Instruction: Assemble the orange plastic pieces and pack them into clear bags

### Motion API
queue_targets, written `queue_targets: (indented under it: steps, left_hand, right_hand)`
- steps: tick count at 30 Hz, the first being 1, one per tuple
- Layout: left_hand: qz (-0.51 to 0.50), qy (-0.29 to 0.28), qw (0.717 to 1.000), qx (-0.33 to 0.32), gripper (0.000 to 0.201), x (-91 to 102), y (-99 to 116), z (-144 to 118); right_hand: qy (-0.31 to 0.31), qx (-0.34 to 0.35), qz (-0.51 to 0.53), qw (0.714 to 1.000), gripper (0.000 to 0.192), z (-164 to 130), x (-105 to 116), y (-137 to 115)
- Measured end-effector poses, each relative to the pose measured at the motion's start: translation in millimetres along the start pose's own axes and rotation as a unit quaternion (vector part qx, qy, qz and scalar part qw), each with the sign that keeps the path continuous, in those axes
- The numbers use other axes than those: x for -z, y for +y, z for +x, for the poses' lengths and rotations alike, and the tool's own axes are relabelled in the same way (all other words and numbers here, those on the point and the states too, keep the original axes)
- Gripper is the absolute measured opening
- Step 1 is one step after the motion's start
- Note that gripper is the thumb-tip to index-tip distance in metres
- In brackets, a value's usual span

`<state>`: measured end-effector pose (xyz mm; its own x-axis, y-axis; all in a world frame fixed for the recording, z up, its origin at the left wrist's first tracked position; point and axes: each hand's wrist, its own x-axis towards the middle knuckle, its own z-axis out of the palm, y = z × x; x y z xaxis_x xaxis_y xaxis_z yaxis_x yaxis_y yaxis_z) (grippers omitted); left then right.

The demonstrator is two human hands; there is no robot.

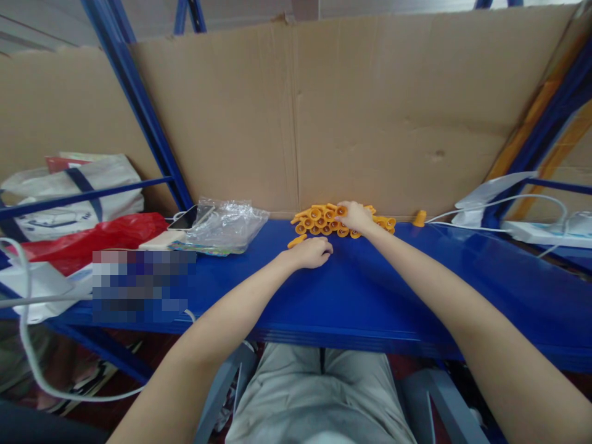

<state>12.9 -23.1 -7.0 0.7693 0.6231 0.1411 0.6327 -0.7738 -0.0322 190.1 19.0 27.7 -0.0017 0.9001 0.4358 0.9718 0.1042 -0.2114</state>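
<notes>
A heap of several small orange plastic caps lies on the blue shelf against the cardboard backing. My right hand rests on top of the heap, fingers curled over the caps. My left hand sits just in front of the heap with its fingers closed, touching one orange piece that pokes out at its left. A single orange cap stands apart to the right of the heap.
A crumpled clear plastic bag and a phone lie left of the heap. Further left are a red bag and a white tote. White cables and a power strip lie at the right. Brown cardboard walls the back.
</notes>
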Motion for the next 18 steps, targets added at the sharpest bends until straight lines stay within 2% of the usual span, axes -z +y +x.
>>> queue_targets:
  steps: [5, 8, 14, 18]
  left_hand:
    - [-0.006, -0.002, 1.0, -0.001, 0.03, 2.3, 2, -1]
    - [-0.002, -0.003, 1.0, -0.001, 0.031, 2.8, 2, -2]
    - [0.005, -0.005, 1.0, -0.006, 0.028, 2.3, 1, -2]
    - [0.012, -0.012, 1.0, -0.003, 0.029, 1.9, 1, -2]
  right_hand:
    - [-0.017, 0.023, 0.014, 0.999, 0.044, 0, -5, 5]
    - [0.013, 0.018, 0.053, 0.998, 0.05, 3, -8, 18]
    - [0.117, -0.029, 0.152, 0.981, 0.052, 21, -1, 78]
    - [0.074, -0.045, 0.246, 0.965, 0.047, 23, 5, 121]
